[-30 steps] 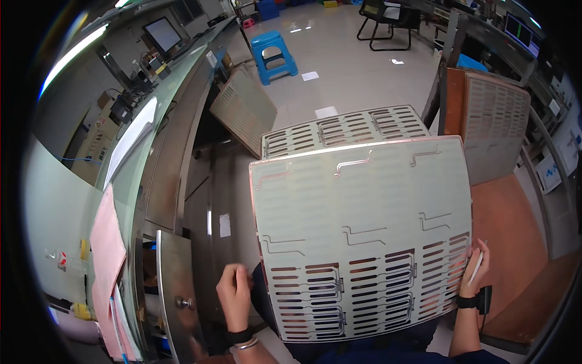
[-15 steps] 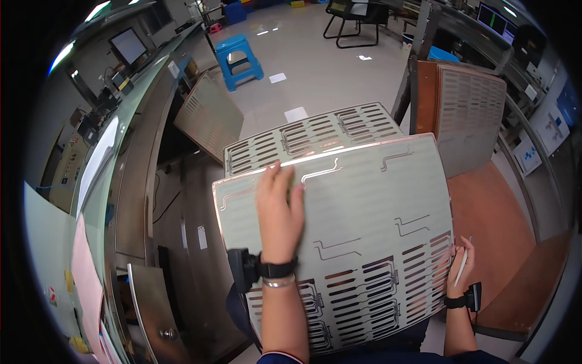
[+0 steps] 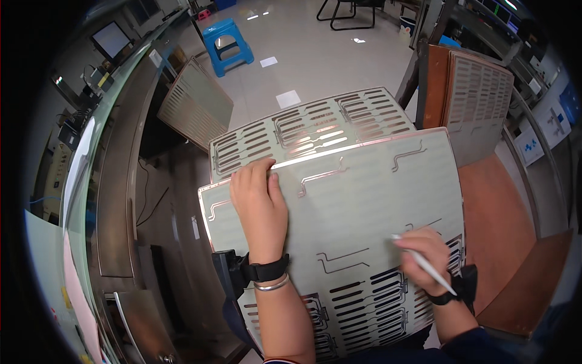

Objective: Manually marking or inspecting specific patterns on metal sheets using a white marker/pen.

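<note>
A large pale green circuit board panel point(image 3: 364, 206) with copper lines and dark slots leans toward me. My left hand point(image 3: 257, 203) grips its far edge, fingers bent over the rim and the thumb along the face. Above the panel's right part is my right hand point(image 3: 427, 258), closed around a slim white pen-like tool point(image 3: 431, 271). The tool's upper end points to the left; I cannot tell whether it touches the surface. Behind the held panel, a second slotted panel point(image 3: 242, 142) shows its upper strip.
More panels lean at the left point(image 3: 200, 103) and in a stack point(image 3: 479, 103) at the right, beside a brown board point(image 3: 494, 224). A blue stool point(image 3: 227, 48) stands on the floor ahead. A long glass-topped bench point(image 3: 115, 127) runs along the left, with a metal cabinet door point(image 3: 142, 324) below.
My right hand has come from the panel's right edge inward over its face with the white tool. The left hand has slid slightly left along the far edge. The view has shifted a little.
</note>
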A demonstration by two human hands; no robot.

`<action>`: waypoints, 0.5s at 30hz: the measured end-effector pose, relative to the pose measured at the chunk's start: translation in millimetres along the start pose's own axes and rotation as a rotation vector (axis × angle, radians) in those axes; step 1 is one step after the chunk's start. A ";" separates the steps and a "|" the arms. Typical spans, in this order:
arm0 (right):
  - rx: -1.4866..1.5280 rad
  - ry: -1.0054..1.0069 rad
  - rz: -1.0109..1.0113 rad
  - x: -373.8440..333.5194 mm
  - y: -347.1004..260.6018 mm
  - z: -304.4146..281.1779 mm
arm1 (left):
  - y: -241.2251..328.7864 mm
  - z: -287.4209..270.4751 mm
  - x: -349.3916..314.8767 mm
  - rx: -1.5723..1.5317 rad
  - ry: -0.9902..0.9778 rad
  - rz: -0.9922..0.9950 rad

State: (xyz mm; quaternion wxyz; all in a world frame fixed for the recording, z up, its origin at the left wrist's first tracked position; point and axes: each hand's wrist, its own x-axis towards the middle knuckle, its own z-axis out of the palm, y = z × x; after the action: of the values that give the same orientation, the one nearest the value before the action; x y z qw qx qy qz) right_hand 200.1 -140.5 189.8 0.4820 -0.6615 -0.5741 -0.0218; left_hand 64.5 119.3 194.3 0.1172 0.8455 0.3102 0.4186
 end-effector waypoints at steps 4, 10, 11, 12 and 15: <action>0.049 -0.062 -0.093 35.3 5.5 43.0 | 1.3 6.4 2.1 -0.029 0.011 0.016; 0.024 -0.031 -0.092 40.9 6.4 53.8 | 2.4 2.6 1.7 0.000 0.000 -0.005; 0.023 -0.031 -0.089 41.2 6.5 54.0 | 2.2 2.9 1.6 -0.001 -0.002 -0.004; 0.014 -0.028 -0.097 41.4 6.5 54.1 | 1.8 3.3 1.6 -0.003 -0.002 -0.001; 0.006 -0.025 -0.105 40.9 7.7 54.4 | 2.6 3.9 0.8 -0.003 -0.005 -0.004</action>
State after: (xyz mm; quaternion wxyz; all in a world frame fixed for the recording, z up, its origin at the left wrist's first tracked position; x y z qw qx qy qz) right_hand 191.5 -73.2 179.8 0.4749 -0.6293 -0.6141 -0.0373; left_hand 69.0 118.0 193.7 0.1202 0.8457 0.3111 0.4165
